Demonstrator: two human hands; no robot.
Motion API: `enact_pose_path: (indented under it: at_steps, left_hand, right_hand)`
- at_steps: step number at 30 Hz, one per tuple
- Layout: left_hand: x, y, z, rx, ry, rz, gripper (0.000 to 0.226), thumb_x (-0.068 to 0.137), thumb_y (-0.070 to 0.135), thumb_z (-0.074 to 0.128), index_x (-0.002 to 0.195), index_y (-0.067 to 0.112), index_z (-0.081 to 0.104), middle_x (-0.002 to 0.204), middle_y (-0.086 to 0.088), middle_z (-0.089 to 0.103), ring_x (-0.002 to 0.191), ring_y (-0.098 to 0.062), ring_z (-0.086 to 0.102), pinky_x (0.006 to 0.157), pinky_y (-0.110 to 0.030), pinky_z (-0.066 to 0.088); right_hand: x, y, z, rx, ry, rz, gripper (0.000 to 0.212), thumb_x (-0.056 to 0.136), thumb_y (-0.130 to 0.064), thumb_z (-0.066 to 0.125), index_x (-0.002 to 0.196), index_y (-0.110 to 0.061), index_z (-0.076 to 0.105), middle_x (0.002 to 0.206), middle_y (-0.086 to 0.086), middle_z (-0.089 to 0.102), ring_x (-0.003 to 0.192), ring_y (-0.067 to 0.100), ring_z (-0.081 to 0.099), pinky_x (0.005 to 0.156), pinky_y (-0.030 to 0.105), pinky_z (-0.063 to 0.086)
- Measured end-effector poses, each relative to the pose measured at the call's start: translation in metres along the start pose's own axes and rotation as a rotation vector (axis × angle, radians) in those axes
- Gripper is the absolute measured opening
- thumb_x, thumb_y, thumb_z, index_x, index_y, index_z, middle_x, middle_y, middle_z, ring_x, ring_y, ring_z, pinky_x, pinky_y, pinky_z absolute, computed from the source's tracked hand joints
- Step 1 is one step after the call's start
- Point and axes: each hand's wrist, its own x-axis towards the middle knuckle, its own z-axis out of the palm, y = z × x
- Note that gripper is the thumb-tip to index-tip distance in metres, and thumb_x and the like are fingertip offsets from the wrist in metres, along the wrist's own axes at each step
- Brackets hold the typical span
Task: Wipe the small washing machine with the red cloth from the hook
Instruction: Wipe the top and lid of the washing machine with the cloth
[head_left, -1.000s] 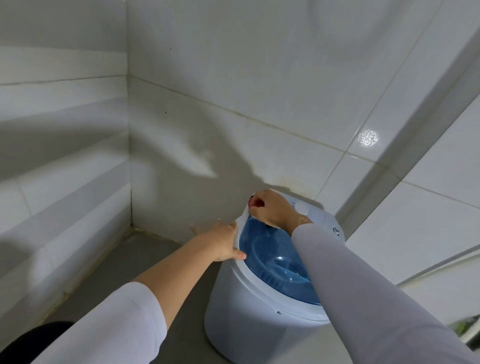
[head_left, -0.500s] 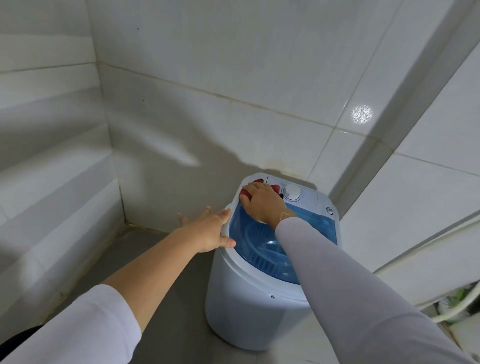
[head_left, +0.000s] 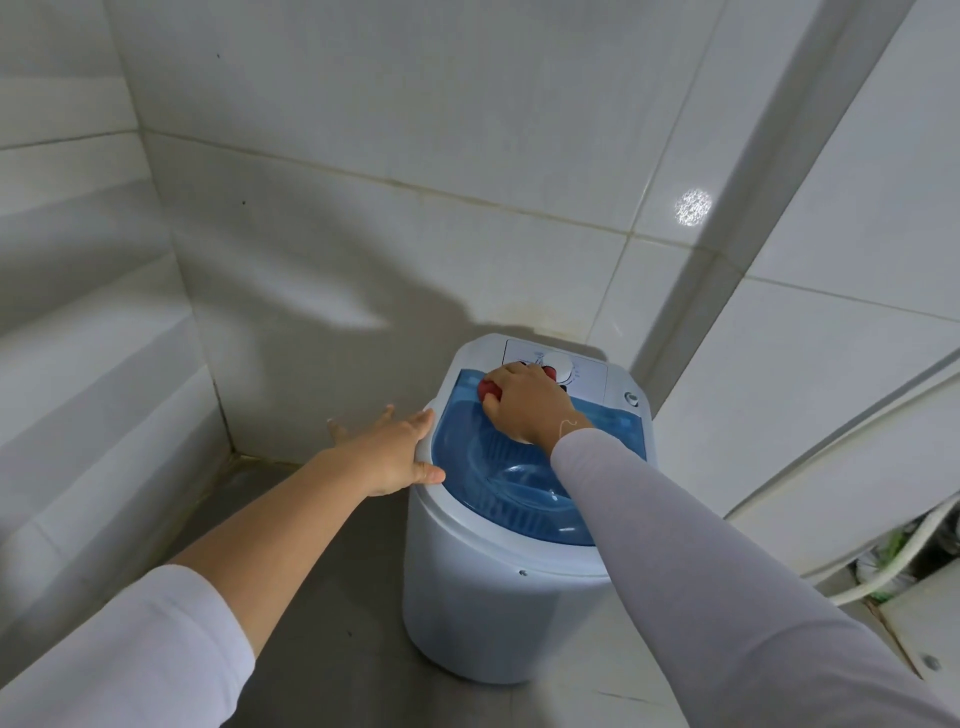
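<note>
Right hand (head_left: 524, 402): fingers curled over bunched red cloth (head_left: 488, 389), pressing it down at far edge of translucent blue plastic lid (head_left: 498, 478), just before white control panel (head_left: 589, 376). Cloth mostly hidden under palm and fingers; red visible at left of knuckles and again past fingertips beside round white dial (head_left: 558, 364). Thin bracelet at wrist; grey sleeve down to wrist.

Left hand (head_left: 392, 449): released, fingers spread and straight, palm against left rim of small white round washing machine (head_left: 498, 613), thumb lying on rim at lid's near-left edge. Holding nothing. White sleeve pushed up forearm.

Machine: upright on grey floor (head_left: 322, 597), in corner, back close to white tiled wall (head_left: 415, 182). Lid closed, ribbed drum interior dimly visible through it. Small round button (head_left: 631, 399) at right end of panel. Right forearm crossing over lid's right half, hiding that part.

Surroundings: second tiled wall at left meeting floor with dark grime along joint. Angled white pilaster or wall edge (head_left: 769, 218) at right of machine. White hoses (head_left: 883, 566) running along lower right; green and white items behind them too obscured to identify. Bright light spot reflected on tile above right.
</note>
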Motion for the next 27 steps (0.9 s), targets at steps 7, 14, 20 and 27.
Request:
enact_pose_path:
  at_steps: [7,14,20,27]
  left_hand:
    - [-0.003,0.003,-0.002,0.027,-0.009,-0.015,0.078,0.092,0.051,0.047,0.151,0.031,-0.001,0.161,-0.007,0.004,0.148,-0.023,-0.004,0.113,-0.065,0.003]
    - [-0.004,0.005,-0.003,0.047,-0.010,-0.026,0.078,0.092,0.052,0.045,0.151,0.031,-0.003,0.161,-0.007,0.003,0.148,-0.025,-0.004,0.114,-0.064,0.005]
    - [-0.002,0.003,0.000,0.053,-0.001,-0.035,0.079,0.091,0.053,0.046,0.151,0.032,-0.002,0.161,-0.007,0.002,0.148,-0.025,-0.002,0.113,-0.064,0.006]
    - [-0.002,0.003,0.001,0.062,0.008,-0.043,0.079,0.091,0.055,0.044,0.151,0.033,-0.003,0.160,-0.009,0.001,0.148,-0.028,0.001,0.114,-0.063,0.008]
  right_hand:
    - [-0.014,0.019,-0.003,-0.001,0.005,0.032,0.043,0.094,-0.029,0.035,0.131,-0.011,0.047,0.138,0.011,0.049,0.124,0.030,0.043,0.106,0.040,0.035]
    - [-0.029,0.043,-0.007,0.016,0.028,0.093,0.041,0.094,-0.027,0.036,0.130,-0.010,0.048,0.135,0.012,0.050,0.121,0.030,0.044,0.104,0.039,0.036]
    - [-0.042,0.069,-0.006,0.035,0.076,0.179,0.039,0.094,-0.028,0.038,0.127,-0.013,0.052,0.133,0.011,0.053,0.119,0.030,0.047,0.105,0.040,0.037]
    - [-0.054,0.091,-0.004,0.069,0.113,0.247,0.036,0.093,-0.023,0.040,0.124,-0.010,0.054,0.131,0.013,0.054,0.117,0.033,0.047,0.102,0.040,0.038]
